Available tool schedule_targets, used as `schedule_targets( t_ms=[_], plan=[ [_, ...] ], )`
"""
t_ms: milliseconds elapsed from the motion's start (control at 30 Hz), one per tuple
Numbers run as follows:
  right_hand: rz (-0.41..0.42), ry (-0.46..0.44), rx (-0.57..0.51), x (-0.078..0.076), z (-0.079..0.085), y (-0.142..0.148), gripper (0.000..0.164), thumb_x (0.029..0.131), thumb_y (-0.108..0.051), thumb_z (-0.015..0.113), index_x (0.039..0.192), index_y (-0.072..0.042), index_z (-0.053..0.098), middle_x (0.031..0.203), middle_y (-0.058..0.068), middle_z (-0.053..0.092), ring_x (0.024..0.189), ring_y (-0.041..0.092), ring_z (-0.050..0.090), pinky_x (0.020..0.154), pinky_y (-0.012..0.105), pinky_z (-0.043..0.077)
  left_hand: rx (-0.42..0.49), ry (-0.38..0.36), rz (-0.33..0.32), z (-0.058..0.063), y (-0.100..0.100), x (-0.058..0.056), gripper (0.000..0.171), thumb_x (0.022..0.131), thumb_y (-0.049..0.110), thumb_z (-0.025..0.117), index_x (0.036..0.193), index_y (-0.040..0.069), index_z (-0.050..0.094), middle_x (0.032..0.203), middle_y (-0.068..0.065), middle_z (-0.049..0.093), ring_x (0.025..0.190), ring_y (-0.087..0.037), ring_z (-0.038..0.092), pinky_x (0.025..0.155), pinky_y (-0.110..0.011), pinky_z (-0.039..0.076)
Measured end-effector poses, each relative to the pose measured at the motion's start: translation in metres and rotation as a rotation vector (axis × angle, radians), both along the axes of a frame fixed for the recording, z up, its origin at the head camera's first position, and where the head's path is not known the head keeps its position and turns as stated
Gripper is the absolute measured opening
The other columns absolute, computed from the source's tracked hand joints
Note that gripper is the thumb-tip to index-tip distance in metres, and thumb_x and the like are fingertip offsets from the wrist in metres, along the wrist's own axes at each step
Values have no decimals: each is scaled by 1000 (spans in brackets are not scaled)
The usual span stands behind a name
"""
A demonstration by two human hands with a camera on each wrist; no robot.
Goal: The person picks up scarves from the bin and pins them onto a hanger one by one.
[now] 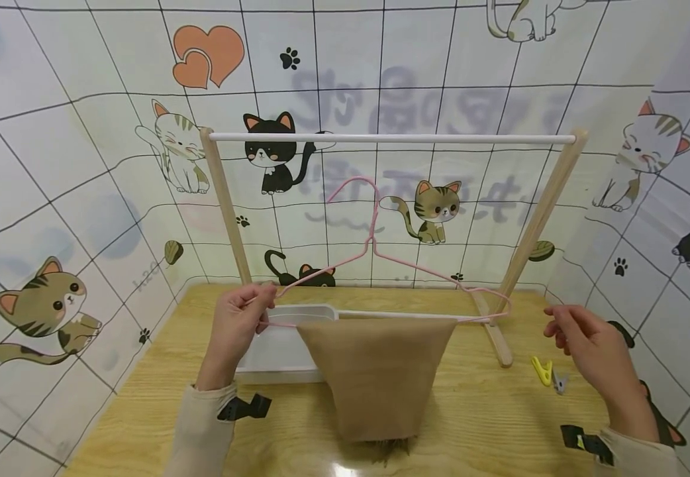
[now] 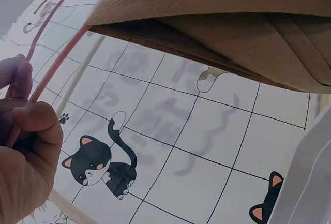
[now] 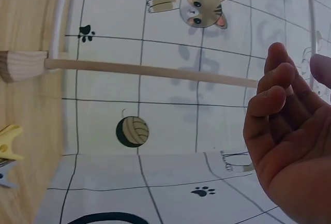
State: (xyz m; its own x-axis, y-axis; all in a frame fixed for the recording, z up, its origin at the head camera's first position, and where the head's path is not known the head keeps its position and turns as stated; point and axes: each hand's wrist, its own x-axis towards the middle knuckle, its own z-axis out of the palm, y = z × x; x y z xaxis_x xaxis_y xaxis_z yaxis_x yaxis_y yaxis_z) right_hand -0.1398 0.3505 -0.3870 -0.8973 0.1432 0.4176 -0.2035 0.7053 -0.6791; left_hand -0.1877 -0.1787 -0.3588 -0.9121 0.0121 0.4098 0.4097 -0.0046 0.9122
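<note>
A pink wire hanger is held up over the table by my left hand, whose fingers and thumb grip its left end. A brown cloth with a frayed lower edge hangs folded over the hanger's bottom bar. In the left wrist view the hanger's wires pass through my curled fingers, and the cloth droops beside them. My right hand is off to the right of the hanger, fingers loosely bent and holding nothing. The right wrist view also shows that hand without anything in it.
Behind the hanger stands a rack with a white top rod and wooden posts. A white tray sits at left, partly behind the cloth. Yellow and grey clothespins lie on the table at right. Cat-patterned sheeting surrounds the table.
</note>
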Motion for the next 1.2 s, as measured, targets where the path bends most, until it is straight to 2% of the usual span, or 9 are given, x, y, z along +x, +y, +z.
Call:
schedule_targets(
  t_ms=[200, 333, 433, 567, 667, 767, 1033, 1200],
  plan=[
    [-126, -97, 66, -8, -29, 17, 44, 109, -42, 44, 121, -5, 64, 83, 1, 66, 65, 8, 50, 52, 26, 42, 39, -44, 28, -2, -2, 3, 27, 97, 14, 72, 70, 12, 69, 58, 3, 53, 45, -8, 41, 44, -22, 32],
    [-173, -144, 160, -14, -50, 25, 47, 109, -44, 46, 121, -3, 64, 91, 10, 71, 67, 9, 53, 54, 30, 39, 56, -61, 60, -3, -1, 5, 28, 96, 13, 73, 68, 11, 70, 52, 2, 52, 45, -8, 41, 44, -21, 33],
    [-178, -190, 207, -17, -61, 32, 52, 109, -43, 45, 126, 2, 62, 104, 22, 70, 79, 24, 64, 60, 38, 46, 76, -76, 84, -3, -1, 7, 29, 96, 14, 74, 68, 10, 70, 49, 1, 50, 45, -8, 41, 44, -20, 33],
    [-188, -255, 240, -20, -73, 40, 57, 108, -44, 44, 125, 7, 62, 112, 28, 66, 91, 40, 64, 62, 43, 48, 97, -99, 107, -3, 1, 8, 30, 95, 15, 75, 66, 9, 69, 48, 2, 48, 44, -7, 40, 43, -20, 30],
    [-188, -261, 266, -22, -80, 44, 54, 108, -40, 46, 119, 9, 65, 109, 28, 65, 89, 39, 63, 61, 41, 46, 102, -103, 129, -3, 3, 9, 32, 94, 14, 76, 64, 10, 68, 48, 3, 46, 43, -6, 38, 42, -22, 27],
    [-192, -265, 274, -25, -87, 45, 53, 108, -38, 48, 116, 12, 65, 108, 31, 63, 89, 41, 61, 64, 46, 46, 100, -95, 150, -3, 5, 9, 32, 94, 13, 76, 63, 11, 68, 48, 4, 44, 43, -6, 38, 42, -22, 25],
    [-216, -286, 329, -34, -108, 52, 53, 107, -36, 52, 119, 13, 64, 103, 34, 63, 87, 46, 60, 67, 54, 46, 97, -57, 208, -4, 13, 6, 37, 94, 13, 76, 59, 10, 64, 45, 5, 45, 42, -5, 39, 42, -19, 29],
    [-209, -348, 337, -35, -113, 48, 54, 106, -36, 52, 122, 15, 60, 110, 40, 57, 97, 54, 54, 80, 62, 41, 130, -49, 206, -7, 20, 1, 36, 94, 10, 75, 60, 8, 63, 43, 5, 46, 39, -3, 40, 40, -18, 29]
  ],
)
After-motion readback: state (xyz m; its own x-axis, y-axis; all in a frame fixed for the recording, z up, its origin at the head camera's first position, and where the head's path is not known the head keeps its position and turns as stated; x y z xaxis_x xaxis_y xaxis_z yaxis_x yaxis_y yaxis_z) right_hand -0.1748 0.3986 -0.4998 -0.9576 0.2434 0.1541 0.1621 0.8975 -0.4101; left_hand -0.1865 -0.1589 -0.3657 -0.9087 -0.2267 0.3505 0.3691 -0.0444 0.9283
